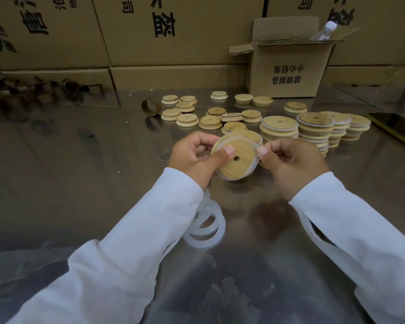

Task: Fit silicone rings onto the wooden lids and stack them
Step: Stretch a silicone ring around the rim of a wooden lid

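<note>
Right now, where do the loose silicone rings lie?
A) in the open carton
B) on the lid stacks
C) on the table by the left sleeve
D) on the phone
C: the loose silicone rings lie on the steel table, right beside the left sleeve.

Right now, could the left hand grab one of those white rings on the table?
Probably not at once: the left hand grips the wooden lid. The white rings lie near, partly under its sleeve, otherwise uncovered.

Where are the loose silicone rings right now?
Head view: the loose silicone rings lie piled on the metal table, just right of the left sleeve, nearer the person than the held lid.
</note>
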Demonstrator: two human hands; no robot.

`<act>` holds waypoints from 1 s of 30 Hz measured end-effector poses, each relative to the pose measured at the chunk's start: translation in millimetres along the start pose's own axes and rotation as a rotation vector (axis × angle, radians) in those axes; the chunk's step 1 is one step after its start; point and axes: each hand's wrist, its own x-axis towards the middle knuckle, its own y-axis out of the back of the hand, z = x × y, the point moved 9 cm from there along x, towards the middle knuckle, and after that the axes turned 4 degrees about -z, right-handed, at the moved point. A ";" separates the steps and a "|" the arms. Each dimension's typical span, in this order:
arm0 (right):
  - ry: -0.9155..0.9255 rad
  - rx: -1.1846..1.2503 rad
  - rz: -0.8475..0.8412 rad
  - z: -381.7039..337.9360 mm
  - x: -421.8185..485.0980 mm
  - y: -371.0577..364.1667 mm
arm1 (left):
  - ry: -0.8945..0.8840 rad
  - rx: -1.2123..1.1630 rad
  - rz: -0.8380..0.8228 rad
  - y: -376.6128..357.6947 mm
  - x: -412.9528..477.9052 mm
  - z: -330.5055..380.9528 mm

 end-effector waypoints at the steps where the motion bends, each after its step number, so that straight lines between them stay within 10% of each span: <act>1: 0.002 0.006 -0.008 -0.2 0.1 -0.3 | -0.006 -0.006 -0.002 0.9 0.6 0.0; 30: -0.044 -0.044 -0.099 7.8 -4.4 -18.8 | -0.014 -0.122 0.087 11.0 4.7 -10.4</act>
